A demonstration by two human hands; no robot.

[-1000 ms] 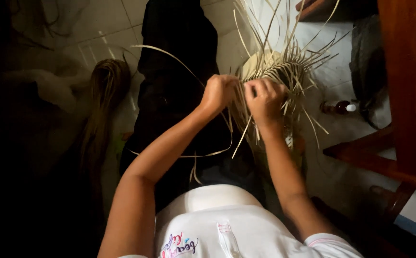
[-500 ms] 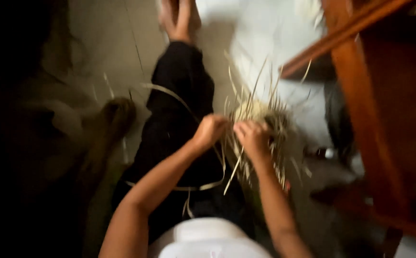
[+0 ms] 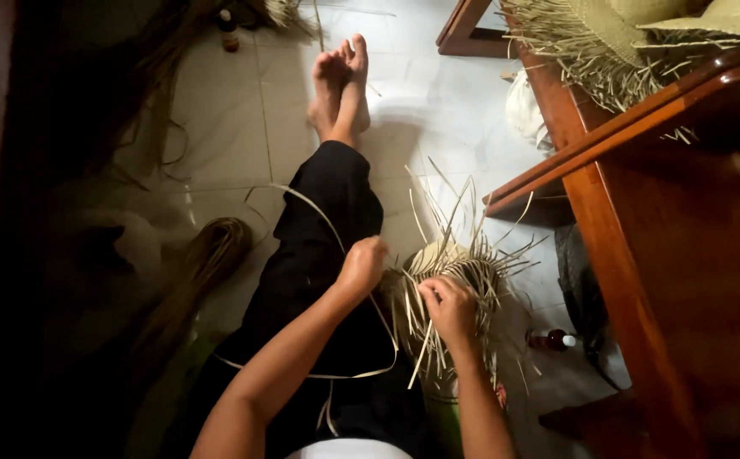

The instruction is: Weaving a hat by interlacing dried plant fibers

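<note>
The right hand [image 3: 450,308] pinched strands atop the pale, round, half-woven straw piece [image 3: 446,276], while the closed left hand [image 3: 361,265] gripped a long flat straw strip [image 3: 323,217] just beside its left edge.

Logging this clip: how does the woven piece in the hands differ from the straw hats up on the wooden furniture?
The woven piece is small, with long loose strands sticking out all round; the hats are larger, with a short fringe at the edge. The piece sits low by the lap, with the right hand on it and the left hand pulling a strand; the hats rest untouched. Both are pale straw.
</note>
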